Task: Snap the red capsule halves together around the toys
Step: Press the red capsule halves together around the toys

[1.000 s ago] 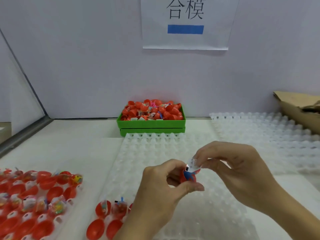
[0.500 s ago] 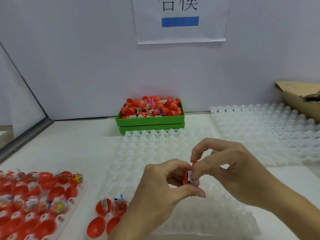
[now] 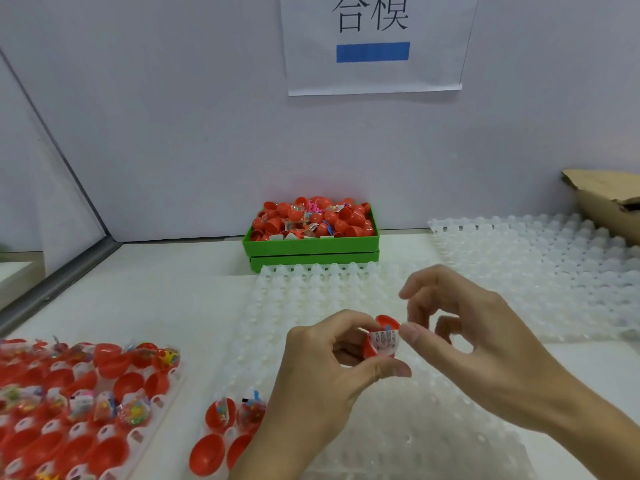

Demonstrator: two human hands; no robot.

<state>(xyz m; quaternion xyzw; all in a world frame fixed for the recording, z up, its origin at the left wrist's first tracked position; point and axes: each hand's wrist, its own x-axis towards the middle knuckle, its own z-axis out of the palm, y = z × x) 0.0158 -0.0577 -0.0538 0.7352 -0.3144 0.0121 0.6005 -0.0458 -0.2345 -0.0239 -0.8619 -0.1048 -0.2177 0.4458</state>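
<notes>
Red capsule (image 3: 380, 339) pinched by left hand (image 3: 332, 368); right hand (image 3: 478, 344) curled alongside.

Both forearms bare — no sleeves, gloves, rings or watch.

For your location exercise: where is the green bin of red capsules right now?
In the head view, the green bin sits centre-back on the table against the wall, below the paper sign and just behind the white tray.
</notes>
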